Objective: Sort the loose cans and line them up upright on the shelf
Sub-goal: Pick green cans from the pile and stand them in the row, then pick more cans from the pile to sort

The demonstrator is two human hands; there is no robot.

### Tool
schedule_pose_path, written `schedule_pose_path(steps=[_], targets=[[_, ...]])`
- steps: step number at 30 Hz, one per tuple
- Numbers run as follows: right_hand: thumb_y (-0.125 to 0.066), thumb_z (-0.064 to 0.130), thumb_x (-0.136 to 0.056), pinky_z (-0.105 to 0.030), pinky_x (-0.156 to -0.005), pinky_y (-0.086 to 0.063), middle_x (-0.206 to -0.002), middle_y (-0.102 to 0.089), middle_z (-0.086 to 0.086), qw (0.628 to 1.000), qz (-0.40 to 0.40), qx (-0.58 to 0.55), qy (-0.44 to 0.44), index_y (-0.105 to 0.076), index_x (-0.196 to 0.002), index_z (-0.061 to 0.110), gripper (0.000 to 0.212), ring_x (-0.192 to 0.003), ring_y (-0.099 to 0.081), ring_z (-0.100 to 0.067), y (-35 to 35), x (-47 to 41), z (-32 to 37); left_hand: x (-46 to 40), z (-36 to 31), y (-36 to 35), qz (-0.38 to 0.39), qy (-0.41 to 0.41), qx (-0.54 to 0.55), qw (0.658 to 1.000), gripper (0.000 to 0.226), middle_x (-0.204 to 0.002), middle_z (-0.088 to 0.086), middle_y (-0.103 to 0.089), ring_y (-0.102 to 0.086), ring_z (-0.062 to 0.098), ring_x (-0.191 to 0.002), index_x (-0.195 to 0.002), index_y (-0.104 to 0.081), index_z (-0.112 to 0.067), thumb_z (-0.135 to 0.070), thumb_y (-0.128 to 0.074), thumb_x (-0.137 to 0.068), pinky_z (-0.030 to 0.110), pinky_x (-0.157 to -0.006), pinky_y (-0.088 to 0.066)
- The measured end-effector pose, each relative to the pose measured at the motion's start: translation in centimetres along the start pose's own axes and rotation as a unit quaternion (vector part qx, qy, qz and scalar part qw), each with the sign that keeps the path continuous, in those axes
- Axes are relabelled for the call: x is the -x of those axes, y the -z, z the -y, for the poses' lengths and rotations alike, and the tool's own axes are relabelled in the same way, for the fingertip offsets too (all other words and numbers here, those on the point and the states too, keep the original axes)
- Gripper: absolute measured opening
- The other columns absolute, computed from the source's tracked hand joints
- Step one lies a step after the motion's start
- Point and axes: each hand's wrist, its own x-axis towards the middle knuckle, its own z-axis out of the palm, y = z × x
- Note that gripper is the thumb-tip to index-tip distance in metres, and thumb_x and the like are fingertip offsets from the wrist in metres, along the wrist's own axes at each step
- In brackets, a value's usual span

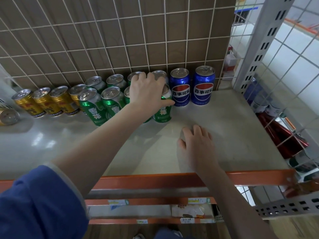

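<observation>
Head view, left hand [146, 91] gripping green can [164, 109]

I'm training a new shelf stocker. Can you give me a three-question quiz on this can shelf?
1. True or false: the two blue cans stand upright.
2. Which hand grips a green can? A) left hand B) right hand
3. Fill in: the can lying on its side at far left is ____.

Key: 1 true; 2 A; 3 gold.
</observation>
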Motion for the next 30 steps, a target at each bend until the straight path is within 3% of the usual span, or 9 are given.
schedule_pose_path(steps=[5, 8, 12, 19, 25, 30], targets=[[-0.069, 0.022, -0.078, -0.039, -0.072, -0.048, -0.085, -0.059, -0.011, 1.0, 0.001, -0.022, 0.006, -0.062, -0.09, 0.009, 0.019, -0.08, -0.057, -0.031, 0.6, 0.5, 0.3, 4.4, 1.1, -1.2, -0.165, 0.048, 0.088, 0.981, 0.044, -0.112, 0.014, -0.061, -0.051, 0.035, -0.109, -0.111, -0.062, -0.011, -0.046, -0.059, -0.085, 0.044, -0.089, -0.04], [-0.072, 0.021, -0.076, -0.041, -0.077, -0.051, -0.095, -0.063, -0.017, 0.999, -0.015, -0.027, 0.016, -0.065, -0.098, 0.005, 0.029, -0.089, -0.061, -0.036, 0.7, 0.9, 1.6, 8.2, 2.5, -2.4, -0.196, 0.114, 0.128, 0.965, 0.041, -0.119, 0.014, -0.058, -0.049, 0.037, -0.115, -0.117, -0.06, -0.012, -0.036, -0.062, -0.084, 0.046, -0.094, -0.04], [-0.075, 0.021, -0.075, -0.041, -0.077, -0.051, -0.098, -0.063, -0.017, 0.998, -0.012, -0.039, 0.046, -0.065, -0.102, 0.005, 0.033, -0.091, -0.061, -0.036, 0.4, 1.3, 4.3, 12.7, 5.4, -3.7, -0.166, 0.199, 0.163, 0.952, 0.043, -0.129, 0.015, -0.053, -0.044, 0.038, -0.12, -0.124, -0.056, -0.013, -0.032, -0.063, -0.086, 0.05, -0.095, -0.04], [-0.072, 0.024, -0.078, -0.045, -0.081, -0.05, -0.104, -0.062, -0.02, 0.993, 0.039, -0.045, 0.1, -0.064, -0.11, 0.004, 0.039, -0.097, -0.06, -0.037, -1.2, 1.8, 12.5, 20.7, 13.7, -5.2, -0.027, 0.344, 0.17, 0.923, 0.049, -0.138, 0.015, -0.046, -0.038, 0.037, -0.127, -0.13, -0.055, -0.017, -0.036, -0.063, -0.085, 0.05, -0.102, -0.035], [-0.066, 0.031, -0.082, -0.045, -0.086, -0.047, -0.106, -0.061, -0.018, 0.983, 0.078, -0.046, 0.159, -0.06, -0.115, 0.007, 0.041, -0.102, -0.056, -0.038, -2.9, 2.7, 23.5, 28.3, 22.2, -4.7, -0.037, 0.415, 0.19, 0.889, 0.051, -0.143, 0.011, -0.042, -0.035, 0.033, -0.131, -0.133, -0.053, -0.021, -0.037, -0.063, -0.086, 0.047, -0.103, -0.033], [-0.08, 0.024, -0.068, -0.044, -0.08, -0.051, -0.099, -0.064, -0.022, 0.978, 0.073, -0.064, 0.187, -0.066, -0.104, 0.005, 0.043, -0.095, -0.062, -0.04, -5.3, 5.3, 35.9, 36.2, 32.0, -5.7, -0.061, 0.449, 0.184, 0.872, 0.055, -0.134, 0.011, -0.051, -0.045, 0.035, -0.123, -0.127, -0.057, -0.018, -0.048, -0.054, -0.081, 0.047, -0.101, -0.037]])
